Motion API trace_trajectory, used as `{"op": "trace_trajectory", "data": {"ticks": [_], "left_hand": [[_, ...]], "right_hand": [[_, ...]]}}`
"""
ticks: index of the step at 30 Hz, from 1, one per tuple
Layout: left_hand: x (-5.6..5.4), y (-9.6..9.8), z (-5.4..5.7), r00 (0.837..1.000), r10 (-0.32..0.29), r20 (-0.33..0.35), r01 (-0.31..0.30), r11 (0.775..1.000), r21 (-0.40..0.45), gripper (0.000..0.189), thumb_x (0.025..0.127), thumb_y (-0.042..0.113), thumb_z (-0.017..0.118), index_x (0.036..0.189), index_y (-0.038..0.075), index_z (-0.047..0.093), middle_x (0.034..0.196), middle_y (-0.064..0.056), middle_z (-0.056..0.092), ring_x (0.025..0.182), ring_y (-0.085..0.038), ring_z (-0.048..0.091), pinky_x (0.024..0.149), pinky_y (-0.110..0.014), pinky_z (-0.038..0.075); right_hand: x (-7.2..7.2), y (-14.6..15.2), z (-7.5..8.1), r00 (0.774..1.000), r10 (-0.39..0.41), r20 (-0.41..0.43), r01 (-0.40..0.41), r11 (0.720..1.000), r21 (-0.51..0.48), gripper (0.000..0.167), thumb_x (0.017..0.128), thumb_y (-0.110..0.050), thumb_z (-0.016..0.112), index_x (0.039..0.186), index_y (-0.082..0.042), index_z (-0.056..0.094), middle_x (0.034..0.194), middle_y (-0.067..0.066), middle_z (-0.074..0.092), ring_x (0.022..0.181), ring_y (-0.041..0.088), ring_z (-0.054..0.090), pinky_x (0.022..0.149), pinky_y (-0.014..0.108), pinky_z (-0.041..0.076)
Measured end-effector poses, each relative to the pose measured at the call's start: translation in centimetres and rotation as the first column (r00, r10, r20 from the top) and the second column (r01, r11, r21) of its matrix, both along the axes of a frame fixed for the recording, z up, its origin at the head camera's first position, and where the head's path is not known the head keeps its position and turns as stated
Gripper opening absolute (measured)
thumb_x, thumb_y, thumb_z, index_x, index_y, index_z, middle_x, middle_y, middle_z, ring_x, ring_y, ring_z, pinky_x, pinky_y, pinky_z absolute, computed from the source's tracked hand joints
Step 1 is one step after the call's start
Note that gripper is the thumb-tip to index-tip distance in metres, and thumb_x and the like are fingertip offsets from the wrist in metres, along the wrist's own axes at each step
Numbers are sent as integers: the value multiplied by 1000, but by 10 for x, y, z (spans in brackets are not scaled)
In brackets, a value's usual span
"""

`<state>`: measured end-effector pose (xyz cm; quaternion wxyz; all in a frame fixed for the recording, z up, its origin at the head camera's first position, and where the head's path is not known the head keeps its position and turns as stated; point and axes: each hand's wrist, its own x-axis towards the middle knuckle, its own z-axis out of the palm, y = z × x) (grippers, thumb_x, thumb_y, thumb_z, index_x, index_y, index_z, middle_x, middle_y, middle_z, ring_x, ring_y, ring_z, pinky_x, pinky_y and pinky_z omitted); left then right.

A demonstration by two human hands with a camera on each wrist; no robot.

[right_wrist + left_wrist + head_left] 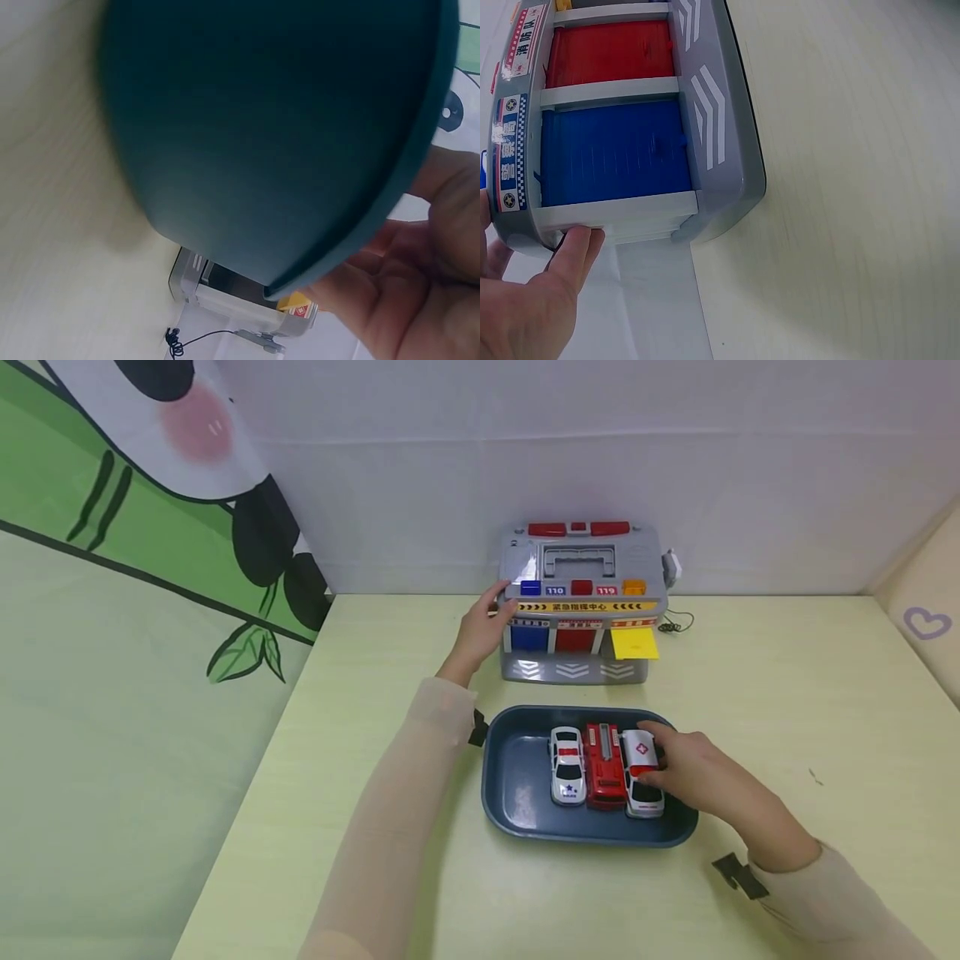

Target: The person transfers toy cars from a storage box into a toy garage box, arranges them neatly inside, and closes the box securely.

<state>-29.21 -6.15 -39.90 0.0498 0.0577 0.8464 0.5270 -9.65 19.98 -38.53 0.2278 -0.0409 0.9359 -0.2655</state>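
A grey toy garage (577, 670) stands at the back of the table, its blue door (615, 154) and red door (611, 52) lowered and its yellow door (635, 643) swung up. My left hand (480, 631) holds the garage's left end near the top corner. In front sits a dark blue tray (517, 777) with three toy vehicles side by side: a white police car (567, 768), a red fire truck (604, 768) and a white-and-red ambulance (643, 802). My right hand (697, 768) pinches the ambulance; the tray hides those fingertips in the right wrist view.
A white-grey handset (671, 568) hangs on the garage's right side, its dark coiled cord (677, 623) lying on the table. Behind the table hangs a pale cloth (412, 510), with a green-and-white cartoon print (172, 535) at left. The right wall (930, 585) bears a purple heart.
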Motion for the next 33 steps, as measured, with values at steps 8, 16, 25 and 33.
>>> {"op": "trace_trajectory", "data": {"ticks": [8, 16, 25, 33], "left_hand": [[-1, 1, 0, 1000, -3, 7, 3, 1000, -7, 52, 102, 41, 48, 151, 30, 36, 147, -13, 42, 129, -30, 46, 98, -44, 46], [-2, 0, -1, 1000, 0, 10, 0, 1000, -2, 51, 102, 41, 48, 151, 31, 37, 148, -12, 42, 128, -30, 47, 98, -44, 46], [-2, 0, -2, 1000, -1, -8, 1, 1000, 7, 51, 102, 41, 48, 151, 30, 38, 148, -12, 42, 129, -31, 46, 98, -44, 46], [0, 0, 0, 1000, 2, 2, -2, 1000, 11, 51, 102, 41, 48, 151, 30, 37, 149, -11, 41, 129, -30, 45, 99, -44, 46]], "right_hand": [[-8, -7, -4, 998, 15, 56, -20, 996, 92, 84, 77, -15, 84, 142, 9, 36, 121, 33, 52, 101, 41, 52, 77, 50, 56], [-13, -11, -6, 997, 41, 67, -49, 992, 118, 91, 73, -13, 87, 143, 10, 34, 126, 36, 47, 109, 46, 49, 77, 51, 56], [-18, -13, -6, 993, 82, 86, -92, 988, 127, 89, 73, -12, 86, 141, 12, 33, 123, 34, 49, 106, 42, 52, 79, 51, 55], [-17, -13, -8, 993, 75, 91, -84, 991, 101, 90, 74, -13, 86, 141, 10, 30, 120, 32, 51, 105, 41, 53, 80, 51, 55]]}}
